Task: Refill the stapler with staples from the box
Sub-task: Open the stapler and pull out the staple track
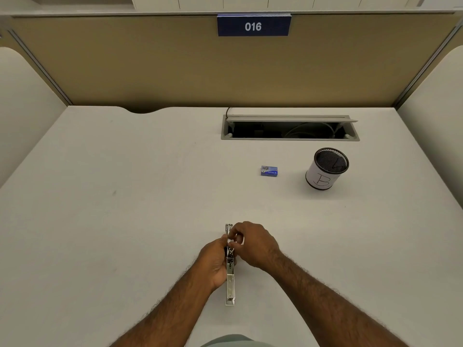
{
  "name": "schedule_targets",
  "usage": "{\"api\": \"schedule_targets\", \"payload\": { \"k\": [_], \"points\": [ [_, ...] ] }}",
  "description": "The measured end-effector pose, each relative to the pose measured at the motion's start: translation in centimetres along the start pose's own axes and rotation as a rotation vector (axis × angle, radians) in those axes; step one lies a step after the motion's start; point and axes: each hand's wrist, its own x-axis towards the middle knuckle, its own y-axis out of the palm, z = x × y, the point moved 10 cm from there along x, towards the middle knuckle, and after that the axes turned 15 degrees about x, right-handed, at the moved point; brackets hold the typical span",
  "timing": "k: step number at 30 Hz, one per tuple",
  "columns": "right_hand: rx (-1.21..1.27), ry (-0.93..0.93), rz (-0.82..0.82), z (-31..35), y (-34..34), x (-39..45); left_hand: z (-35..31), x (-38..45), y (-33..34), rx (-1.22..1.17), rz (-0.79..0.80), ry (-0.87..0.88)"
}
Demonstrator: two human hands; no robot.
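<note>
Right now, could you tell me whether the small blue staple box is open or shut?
Shut: the small blue staple box lies flat, sleeve closed.

The one camera sat on my head and looked forward and steeply down over the desk (125,196). Its wide lens bent the side panels inward. My left hand (215,261) and right hand (253,242) lay close, low in the middle of the view. The partition (125,66) with its number plate (253,25) stood far off at the top.
</note>
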Motion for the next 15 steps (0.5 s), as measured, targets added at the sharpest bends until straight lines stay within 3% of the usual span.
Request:
{"api": "schedule_targets", "payload": {
  "k": [8, 15],
  "points": [
    [0.172, -0.072, 0.001, 0.1, -0.2, -0.2, -0.6, -0.2, 0.0, 0.008, -0.016, -0.002],
    [0.647, 0.085, -0.044, -1.7, -0.8, -0.5, -1.2, -0.6, 0.1, 0.019, -0.036, -0.029]
  ]
}}
